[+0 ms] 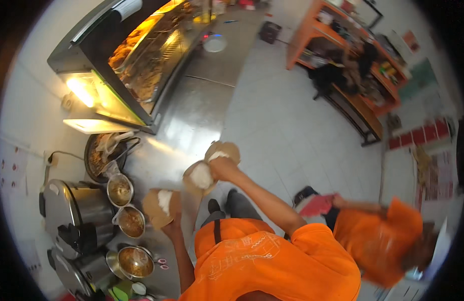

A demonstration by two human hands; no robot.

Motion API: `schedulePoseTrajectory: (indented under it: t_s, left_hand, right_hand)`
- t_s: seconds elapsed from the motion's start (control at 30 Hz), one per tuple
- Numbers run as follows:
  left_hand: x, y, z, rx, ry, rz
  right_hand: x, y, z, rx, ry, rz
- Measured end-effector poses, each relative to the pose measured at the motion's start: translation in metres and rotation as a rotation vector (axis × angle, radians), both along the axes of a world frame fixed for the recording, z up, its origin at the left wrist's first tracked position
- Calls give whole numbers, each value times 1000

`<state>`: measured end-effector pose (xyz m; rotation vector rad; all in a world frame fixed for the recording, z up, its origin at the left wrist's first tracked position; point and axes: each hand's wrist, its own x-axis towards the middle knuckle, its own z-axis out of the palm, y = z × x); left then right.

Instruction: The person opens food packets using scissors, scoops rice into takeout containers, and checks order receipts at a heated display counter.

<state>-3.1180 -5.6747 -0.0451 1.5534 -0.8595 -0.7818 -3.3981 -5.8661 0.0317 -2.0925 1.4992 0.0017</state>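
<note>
Brown paper wrappers holding white rice are in both of my hands. My left hand [172,225] grips the lower right edge of one paper wrapper [151,205], with rice [164,201] along its upper part. My right hand [223,168] is shut on two more wrappers side by side: one [232,150] under and beyond the fingers, the other [190,175] to the left with a mound of rice [202,176]. All are held above the steel counter's edge. How the right fingers divide between the two papers is partly hidden.
A lit glass food warmer [149,64] stands on the steel counter [202,98]. Bowls of food [131,222], pink-handled scissors [162,264] and large cookers [81,210] line the left. A person in orange [379,240] is at the right; another sits by orange shelves [292,56].
</note>
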Motion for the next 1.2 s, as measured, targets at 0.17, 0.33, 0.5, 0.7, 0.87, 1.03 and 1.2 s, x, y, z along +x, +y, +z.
schedulePoseTrajectory:
  t_s: [0.17,0.33,0.5,0.7,0.87,1.03,1.2]
  left_hand:
    - [-76,-129,30,40,-54,84]
    - [-142,-240,-6,9,-217,216]
    - [-236,-342,-2,268,-86,404]
    - [-337,-431,24,101,83,556]
    - [-386,-461,39,50,-37,629]
    - [-420,-478,32,78,-20,706]
    - [-440,-480,13,111,-19,715]
  right_hand:
    - [-36,-203,-37,-154,-8,114]
    - [-65,-397,-53,-204,49,251]
    - [-73,-531,-73,-217,1,327]
    - [-87,-589,-90,-94,-143,379]
    - [-167,-688,-80,-336,-640,-123]
    - [-259,-833,-172,-483,-362,-597]
    - [-338,-880,-223,-199,-483,-690]
